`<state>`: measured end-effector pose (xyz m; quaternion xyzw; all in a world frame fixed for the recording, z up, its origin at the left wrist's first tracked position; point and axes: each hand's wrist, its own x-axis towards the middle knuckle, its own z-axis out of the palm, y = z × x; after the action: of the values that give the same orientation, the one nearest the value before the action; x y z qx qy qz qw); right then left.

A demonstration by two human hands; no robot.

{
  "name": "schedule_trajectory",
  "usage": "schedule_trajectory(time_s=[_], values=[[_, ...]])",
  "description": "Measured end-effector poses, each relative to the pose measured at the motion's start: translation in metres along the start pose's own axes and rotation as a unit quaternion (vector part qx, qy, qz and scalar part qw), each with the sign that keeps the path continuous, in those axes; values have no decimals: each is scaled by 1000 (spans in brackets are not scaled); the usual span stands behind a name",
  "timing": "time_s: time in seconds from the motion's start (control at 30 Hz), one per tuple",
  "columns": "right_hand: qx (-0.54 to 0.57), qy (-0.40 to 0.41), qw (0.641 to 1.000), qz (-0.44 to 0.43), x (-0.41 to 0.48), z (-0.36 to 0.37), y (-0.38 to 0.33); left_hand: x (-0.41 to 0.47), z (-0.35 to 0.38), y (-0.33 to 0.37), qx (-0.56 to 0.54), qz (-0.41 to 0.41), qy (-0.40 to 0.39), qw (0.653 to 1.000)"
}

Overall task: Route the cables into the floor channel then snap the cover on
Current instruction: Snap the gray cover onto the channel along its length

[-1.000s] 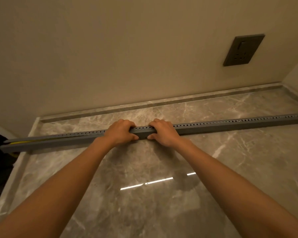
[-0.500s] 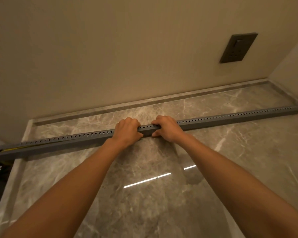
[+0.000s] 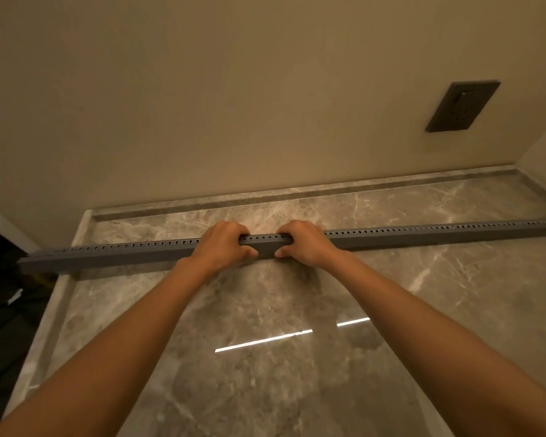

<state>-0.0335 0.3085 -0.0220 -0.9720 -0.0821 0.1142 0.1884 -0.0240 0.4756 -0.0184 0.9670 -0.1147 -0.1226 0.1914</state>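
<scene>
On the marble floor (image 3: 297,389), left hand (image 3: 223,246) and right hand (image 3: 306,244) grip the channel (image 3: 423,236).

The channel (image 3: 123,257) you grip looks like matt grey plastic, smooth on its front face, with a row of small punched slots along its top. The floor (image 3: 265,389) under it is polished stone with pale marble veining, glossy enough to mirror a strip of light. You see the same veined stone, duller, in the kerb (image 3: 328,187) along the floor's far edge. The wall (image 3: 202,105) is smooth, matt beige paint. The socket plate (image 3: 462,105) is dark with a soft satin sheen.
</scene>
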Motion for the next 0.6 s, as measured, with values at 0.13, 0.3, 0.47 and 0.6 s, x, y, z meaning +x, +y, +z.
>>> schedule_trajectory(time_s=[0.13, 0.3, 0.47, 0.6], values=[[15, -10, 999, -34, 8, 13, -29, -7, -11, -25, -18, -21, 0, 1000], [-9, -12, 998, -60, 14, 25, -55, -11, -17, -42, -43, -34, 5, 998], [-2, -5, 999, -50, 15, 26, -57, -12, -12, -40, -9, -23, 37, 999], [-22, 10, 998, -53, 13, 28, -59, -13, -7, -39, 18, -8, 71, 997]])
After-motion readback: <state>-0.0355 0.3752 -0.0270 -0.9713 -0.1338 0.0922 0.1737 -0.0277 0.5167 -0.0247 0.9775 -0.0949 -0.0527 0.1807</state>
